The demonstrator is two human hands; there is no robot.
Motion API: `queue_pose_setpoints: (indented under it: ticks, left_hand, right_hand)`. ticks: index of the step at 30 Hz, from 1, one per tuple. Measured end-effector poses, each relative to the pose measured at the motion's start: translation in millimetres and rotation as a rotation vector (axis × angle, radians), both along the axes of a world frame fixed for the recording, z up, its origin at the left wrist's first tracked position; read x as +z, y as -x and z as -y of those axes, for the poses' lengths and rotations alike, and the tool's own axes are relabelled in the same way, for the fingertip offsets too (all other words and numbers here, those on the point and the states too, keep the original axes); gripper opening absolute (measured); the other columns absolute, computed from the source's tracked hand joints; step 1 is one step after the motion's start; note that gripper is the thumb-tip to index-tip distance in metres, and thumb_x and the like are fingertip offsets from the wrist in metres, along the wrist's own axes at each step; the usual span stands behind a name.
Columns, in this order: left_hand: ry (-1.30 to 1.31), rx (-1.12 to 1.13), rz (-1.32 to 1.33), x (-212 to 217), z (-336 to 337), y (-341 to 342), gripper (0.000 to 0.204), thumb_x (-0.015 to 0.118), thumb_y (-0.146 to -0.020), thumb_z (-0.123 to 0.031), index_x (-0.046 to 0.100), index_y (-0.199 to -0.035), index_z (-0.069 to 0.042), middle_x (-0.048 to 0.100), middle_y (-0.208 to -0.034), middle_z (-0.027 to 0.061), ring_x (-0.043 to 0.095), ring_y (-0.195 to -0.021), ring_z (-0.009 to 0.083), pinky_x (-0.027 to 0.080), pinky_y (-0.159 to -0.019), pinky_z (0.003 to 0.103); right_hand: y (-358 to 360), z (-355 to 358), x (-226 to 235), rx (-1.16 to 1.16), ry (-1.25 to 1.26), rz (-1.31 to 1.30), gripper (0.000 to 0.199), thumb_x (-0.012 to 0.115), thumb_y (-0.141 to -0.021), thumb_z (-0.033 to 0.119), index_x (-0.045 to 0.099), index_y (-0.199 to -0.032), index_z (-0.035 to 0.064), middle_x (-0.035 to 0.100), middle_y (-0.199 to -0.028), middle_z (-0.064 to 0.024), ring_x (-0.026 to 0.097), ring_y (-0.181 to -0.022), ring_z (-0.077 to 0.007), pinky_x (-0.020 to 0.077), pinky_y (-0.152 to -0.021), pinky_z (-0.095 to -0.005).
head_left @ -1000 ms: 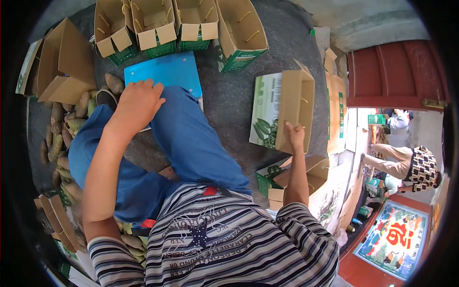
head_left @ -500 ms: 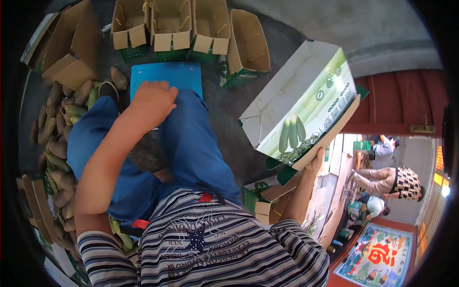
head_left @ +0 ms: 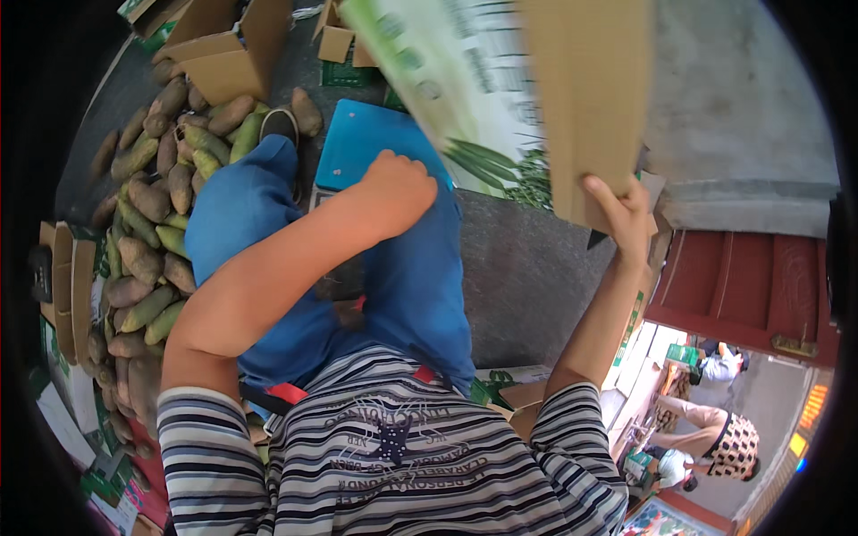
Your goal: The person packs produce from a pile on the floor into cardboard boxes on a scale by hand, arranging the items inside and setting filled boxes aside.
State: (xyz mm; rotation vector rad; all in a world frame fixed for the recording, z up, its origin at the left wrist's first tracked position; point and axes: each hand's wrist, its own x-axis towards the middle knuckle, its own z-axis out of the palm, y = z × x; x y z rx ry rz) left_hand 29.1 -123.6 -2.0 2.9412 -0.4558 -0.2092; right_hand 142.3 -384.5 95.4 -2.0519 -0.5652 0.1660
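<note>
Head view showed a motion-blurred carton (head_left: pixel 585 98), one side white and green with long green vegetables printed on it, another plain brown, raised over the far right of the dark floor (head_left: pixel 536 277) near the wall (head_left: pixel 733 107). The right hand (head_left: pixel 621 210) gripped its lower edge, thumb on the brown side; the left hand (head_left: pixel 398 192) lay loosely fisted on the blue trousers (head_left: pixel 416 277). The carton hid much of the floor's far side. Tubers (head_left: pixel 147 255) lay heaped along its left edge, beside a shoe (head_left: pixel 279 125). Beyond stood an open brown box (head_left: pixel 214 71), contents unclear.
</note>
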Motion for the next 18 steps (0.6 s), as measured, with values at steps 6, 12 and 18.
queue_pose_setpoints:
  ticks: [6,12,18]
  left_hand:
    - [0.051,0.023,0.031,-4,-4,3,0.014,0.061,-0.074,-0.019,0.061,-0.079,-0.006,0.058,-0.078,0.0101,0.057,-0.078,0.0256,0.041,-0.069,0.037]
    - [-0.022,0.011,-0.073,12,5,-2,0.017,0.053,-0.075,-0.014,0.066,-0.085,-0.007,0.063,-0.089,0.0114,0.06,-0.086,0.0251,0.041,-0.072,0.037]
    - [0.051,0.074,-0.147,12,-3,-6,0.019,0.056,-0.073,-0.014,0.067,-0.087,-0.007,0.063,-0.091,0.0109,0.06,-0.086,0.0245,0.043,-0.067,0.041]
  right_hand:
    - [-11,-93,-62,0.456,0.381,0.247,0.024,0.062,-0.078,0.02,0.06,-0.093,0.0027,0.061,-0.081,-0.0095,0.059,-0.074,-0.0227,0.0449,-0.066,-0.0299]
    - [-24,-99,-125,0.61,0.609,0.153,0.018,0.061,-0.076,0.022,0.059,-0.089,0.0101,0.058,-0.087,-0.0125,0.055,-0.084,-0.0324,0.0431,-0.069,-0.0395]
    - [-18,-112,-107,0.589,0.739,0.301,0.03,0.061,-0.075,0.019,0.055,-0.101,0.0058,0.058,-0.092,-0.0149,0.055,-0.089,-0.0326,0.0433,-0.074,-0.04]
